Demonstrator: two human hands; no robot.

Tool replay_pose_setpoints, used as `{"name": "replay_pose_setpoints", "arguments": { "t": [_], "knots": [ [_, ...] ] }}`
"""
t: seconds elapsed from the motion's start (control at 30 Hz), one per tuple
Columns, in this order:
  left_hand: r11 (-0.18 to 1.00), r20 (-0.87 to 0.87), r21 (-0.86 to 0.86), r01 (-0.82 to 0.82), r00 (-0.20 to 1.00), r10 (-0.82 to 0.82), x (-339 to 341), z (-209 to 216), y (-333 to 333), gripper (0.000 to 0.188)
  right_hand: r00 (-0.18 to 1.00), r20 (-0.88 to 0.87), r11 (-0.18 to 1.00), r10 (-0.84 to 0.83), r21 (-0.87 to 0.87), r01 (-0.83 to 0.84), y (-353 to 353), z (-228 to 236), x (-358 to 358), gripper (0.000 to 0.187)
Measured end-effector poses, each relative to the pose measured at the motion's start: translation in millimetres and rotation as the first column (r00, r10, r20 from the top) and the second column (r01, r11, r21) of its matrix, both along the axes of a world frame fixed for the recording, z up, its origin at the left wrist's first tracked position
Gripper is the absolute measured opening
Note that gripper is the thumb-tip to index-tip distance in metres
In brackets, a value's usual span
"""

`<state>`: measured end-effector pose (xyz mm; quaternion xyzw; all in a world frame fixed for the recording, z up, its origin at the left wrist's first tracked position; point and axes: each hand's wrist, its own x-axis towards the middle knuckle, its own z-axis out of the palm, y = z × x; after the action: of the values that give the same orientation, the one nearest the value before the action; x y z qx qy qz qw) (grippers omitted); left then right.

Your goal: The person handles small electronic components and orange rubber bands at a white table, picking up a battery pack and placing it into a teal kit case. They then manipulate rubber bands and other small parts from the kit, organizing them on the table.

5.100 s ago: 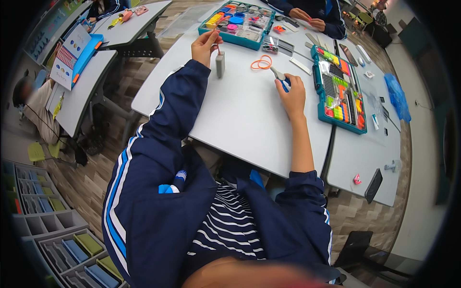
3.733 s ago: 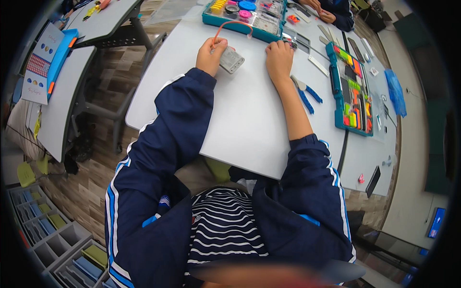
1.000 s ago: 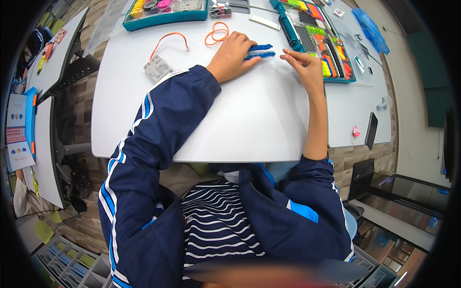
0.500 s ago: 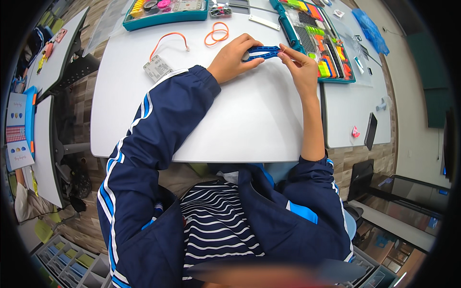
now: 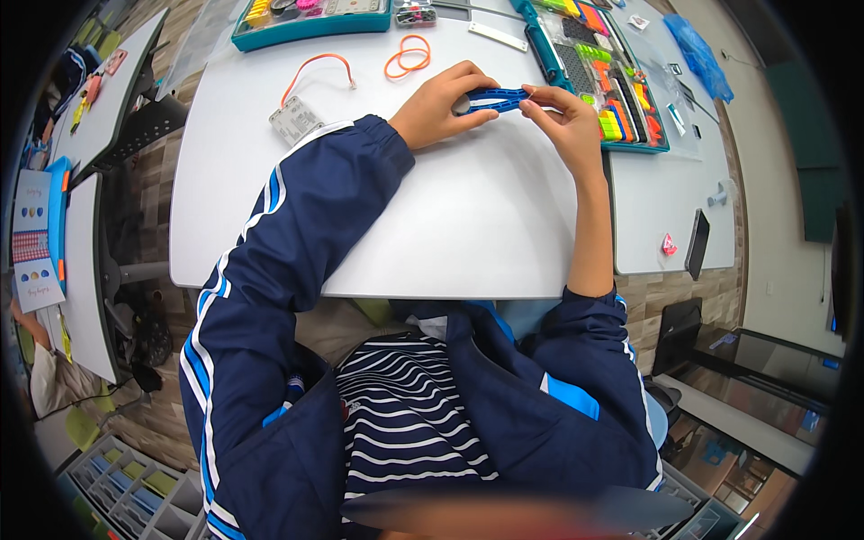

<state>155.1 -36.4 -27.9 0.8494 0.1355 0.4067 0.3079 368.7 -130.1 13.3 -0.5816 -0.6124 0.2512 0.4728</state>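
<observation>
Above the far part of the white table (image 5: 468, 216), both my hands hold a blue plastic frame of two long toothed beams (image 5: 497, 93) that come together toward the right. My left hand (image 5: 439, 106) grips its left end, thumb below and fingers above, with a small greyish round part showing beside the palm. At the right end, my right hand (image 5: 569, 126) pinches the tip between thumb and forefinger; a thin reddish piece shows there, too small to name. A light grey module (image 5: 295, 121) with an orange cable (image 5: 317, 61) lies left of my left forearm.
Beyond my hands lie an orange cord loop (image 5: 409, 59) and a white strip (image 5: 497, 37). Teal-edged trays of building parts stand at the back left (image 5: 315, 33) and back right (image 5: 661, 144). On the adjoining table are a black flat device (image 5: 697, 243) and a blue plastic bag (image 5: 700, 58).
My right hand has shifted very slightly to the right at the frame's tip. Both hands keep their hold on the blue frame.
</observation>
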Motion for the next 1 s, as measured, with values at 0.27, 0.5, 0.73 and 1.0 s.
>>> {"name": "replay_pose_setpoints", "arguments": {
  "t": [0.27, 0.5, 0.73, 1.0],
  "knots": [
    [0.996, -0.005, 0.086, 0.033, 0.999, -0.032, -2, 3, -3, 0.038, 0.980, -0.159, 0.985, 0.119, -0.102, -0.137, 1, -2, 14, 0.022],
    [0.987, -0.052, 0.147, 0.067, 0.997, -0.060, -2, 6, -7, 0.037, 0.958, -0.241, 0.955, 0.153, -0.214, -0.207, 0, -4, 22, 0.025],
    [0.998, 0.034, 0.066, 0.008, 0.999, -0.010, 1, 3, -9, 0.036, 0.946, -0.270, 0.954, 0.177, -0.191, -0.233, 3, -5, 13, 0.029],
    [0.991, 0.137, 0.036, -0.132, 0.982, 0.126, 5, 0, -4, 0.037, 0.896, -0.440, 0.989, 0.058, -0.098, -0.112, 2, 3, -5, 0.047]
  ]
}}
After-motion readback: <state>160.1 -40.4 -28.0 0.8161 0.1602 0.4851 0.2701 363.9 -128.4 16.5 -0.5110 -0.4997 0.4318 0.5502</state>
